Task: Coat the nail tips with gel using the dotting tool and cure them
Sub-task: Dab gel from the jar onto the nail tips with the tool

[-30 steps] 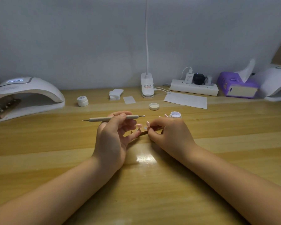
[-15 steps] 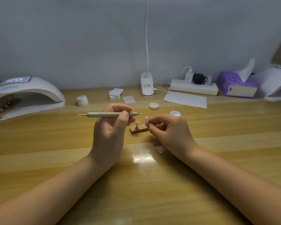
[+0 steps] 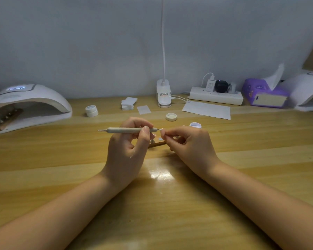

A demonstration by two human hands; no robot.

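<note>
The left hand [image 3: 128, 150] grips the dotting tool [image 3: 128, 130] level, its tip at the small nail tip [image 3: 162, 132] pinched by the right hand [image 3: 190, 147]; a slip could smear gel on skin or drop the tip. The open gel jar [image 3: 195, 125] sits just behind the right hand, easy to knock, while the table [image 3: 61, 159] lies open toward the curing lamp [image 3: 28, 105] on the left

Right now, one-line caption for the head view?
Left hand holds dotting tool to nail tip pinched by right hand.

Probably a home nail-art desk: wooden table [image 3: 43, 159], curing lamp [image 3: 29, 103], gel pots [image 3: 91, 111], power strip [image 3: 216, 95].
</note>
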